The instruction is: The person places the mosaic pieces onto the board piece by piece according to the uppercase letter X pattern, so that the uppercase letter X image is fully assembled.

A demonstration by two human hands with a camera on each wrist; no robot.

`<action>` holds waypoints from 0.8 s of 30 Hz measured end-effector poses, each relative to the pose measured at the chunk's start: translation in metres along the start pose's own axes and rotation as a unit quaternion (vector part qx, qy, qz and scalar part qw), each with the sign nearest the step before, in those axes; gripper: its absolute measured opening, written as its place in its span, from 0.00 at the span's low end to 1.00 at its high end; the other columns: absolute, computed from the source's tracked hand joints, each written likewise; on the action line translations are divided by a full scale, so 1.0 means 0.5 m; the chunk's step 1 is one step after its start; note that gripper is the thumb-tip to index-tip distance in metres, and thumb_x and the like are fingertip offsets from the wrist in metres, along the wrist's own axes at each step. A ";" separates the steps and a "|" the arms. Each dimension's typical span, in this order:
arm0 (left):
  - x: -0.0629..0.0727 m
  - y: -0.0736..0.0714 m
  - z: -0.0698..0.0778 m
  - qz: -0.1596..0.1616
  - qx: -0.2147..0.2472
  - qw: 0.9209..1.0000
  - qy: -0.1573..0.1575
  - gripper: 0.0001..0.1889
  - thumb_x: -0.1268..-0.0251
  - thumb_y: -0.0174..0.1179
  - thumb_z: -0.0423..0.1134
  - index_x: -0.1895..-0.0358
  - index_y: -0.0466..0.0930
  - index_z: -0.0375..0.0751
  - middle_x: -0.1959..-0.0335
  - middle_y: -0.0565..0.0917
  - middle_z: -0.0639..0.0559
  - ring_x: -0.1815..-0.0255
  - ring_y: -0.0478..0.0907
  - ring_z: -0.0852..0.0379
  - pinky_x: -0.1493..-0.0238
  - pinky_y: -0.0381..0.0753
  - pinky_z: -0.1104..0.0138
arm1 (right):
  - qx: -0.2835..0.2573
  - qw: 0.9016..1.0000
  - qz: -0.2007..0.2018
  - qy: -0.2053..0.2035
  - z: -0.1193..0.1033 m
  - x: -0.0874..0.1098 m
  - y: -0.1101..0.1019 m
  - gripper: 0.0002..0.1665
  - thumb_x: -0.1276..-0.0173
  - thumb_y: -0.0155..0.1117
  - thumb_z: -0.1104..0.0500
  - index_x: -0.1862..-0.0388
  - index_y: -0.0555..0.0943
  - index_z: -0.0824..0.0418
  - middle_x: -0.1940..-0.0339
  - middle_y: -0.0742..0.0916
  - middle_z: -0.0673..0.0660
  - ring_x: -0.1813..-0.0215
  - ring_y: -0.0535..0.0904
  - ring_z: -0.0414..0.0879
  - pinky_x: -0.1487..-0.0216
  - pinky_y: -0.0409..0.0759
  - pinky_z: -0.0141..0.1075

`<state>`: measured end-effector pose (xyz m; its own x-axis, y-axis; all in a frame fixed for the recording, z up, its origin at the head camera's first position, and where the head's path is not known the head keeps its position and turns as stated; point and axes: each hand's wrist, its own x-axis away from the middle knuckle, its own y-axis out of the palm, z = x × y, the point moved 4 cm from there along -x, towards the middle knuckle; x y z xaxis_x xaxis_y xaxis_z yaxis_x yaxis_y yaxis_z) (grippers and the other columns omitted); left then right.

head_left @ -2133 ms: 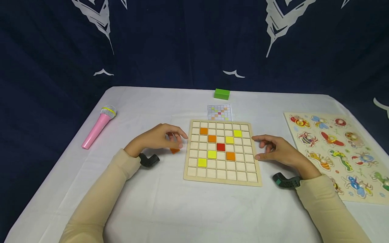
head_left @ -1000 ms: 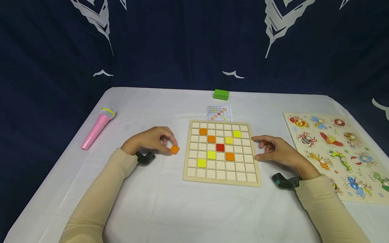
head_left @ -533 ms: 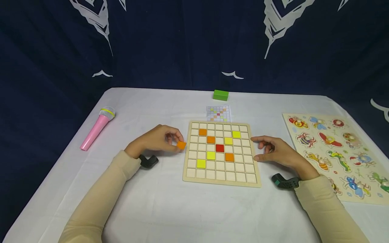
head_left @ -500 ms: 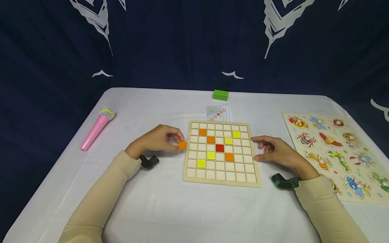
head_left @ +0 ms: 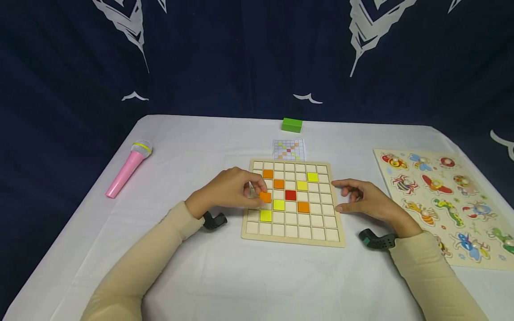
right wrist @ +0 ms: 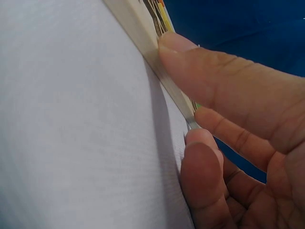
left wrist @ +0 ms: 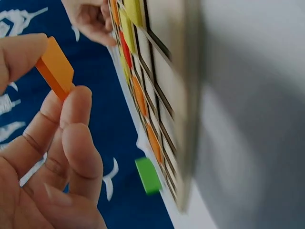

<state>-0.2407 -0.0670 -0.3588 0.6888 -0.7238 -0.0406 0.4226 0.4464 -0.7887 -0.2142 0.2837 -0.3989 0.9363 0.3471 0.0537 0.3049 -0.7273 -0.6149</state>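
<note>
Between thumb and fingertips my left hand pinches a square orange tile. In the left wrist view that tile is tilted and held off the board. Below it lies a wooden grid board, with orange, yellow and red tiles set in some of its squares along two crossing diagonals. My right hand rests at the board's right edge, thumb and index finger apart. The right wrist view shows the thumb touching the board's edge; the other fingers are loosely bent.
A small printed pattern card lies just behind the board, and a green block sits farther back. At the left is a pink toy microphone. An insect picture puzzle board lies at the right, beside my right forearm.
My left hand has taken hold of the orange tile on the table left of the board, then carried it rightward over the board's left part. My right hand stays where it was.
</note>
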 end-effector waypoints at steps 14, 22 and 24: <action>-0.055 0.049 0.064 -0.025 -0.075 0.997 0.026 0.13 0.35 0.77 0.49 0.52 0.90 0.50 0.61 0.90 0.61 0.73 0.76 0.67 0.67 0.75 0.68 | -0.009 1.000 -0.002 -0.005 0.001 0.001 0.000 0.41 0.39 0.83 0.68 0.28 0.76 0.76 0.55 0.78 0.60 0.64 0.71 0.42 0.62 0.73 0.31; -0.081 0.077 0.100 -0.046 -0.113 0.992 0.019 0.13 0.33 0.76 0.51 0.51 0.90 0.53 0.60 0.90 0.64 0.63 0.82 0.67 0.62 0.79 0.62 | -0.006 1.000 -0.001 0.000 0.002 0.000 -0.001 0.41 0.38 0.83 0.67 0.28 0.76 0.75 0.54 0.78 0.60 0.64 0.71 0.43 0.63 0.72 0.31; -0.087 0.084 0.110 -0.052 -0.121 0.991 0.018 0.13 0.33 0.76 0.52 0.51 0.91 0.53 0.61 0.90 0.65 0.63 0.82 0.68 0.61 0.80 0.62 | -0.006 1.000 -0.002 0.000 0.001 -0.001 0.000 0.41 0.38 0.83 0.67 0.28 0.76 0.75 0.54 0.78 0.60 0.64 0.71 0.43 0.63 0.73 0.31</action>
<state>-0.2205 0.0125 -0.3564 0.6259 -0.7793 0.0308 0.3342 0.2322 -0.9135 -0.2148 0.2841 -0.3994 0.9355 0.3489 0.0561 0.3098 -0.7331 -0.6055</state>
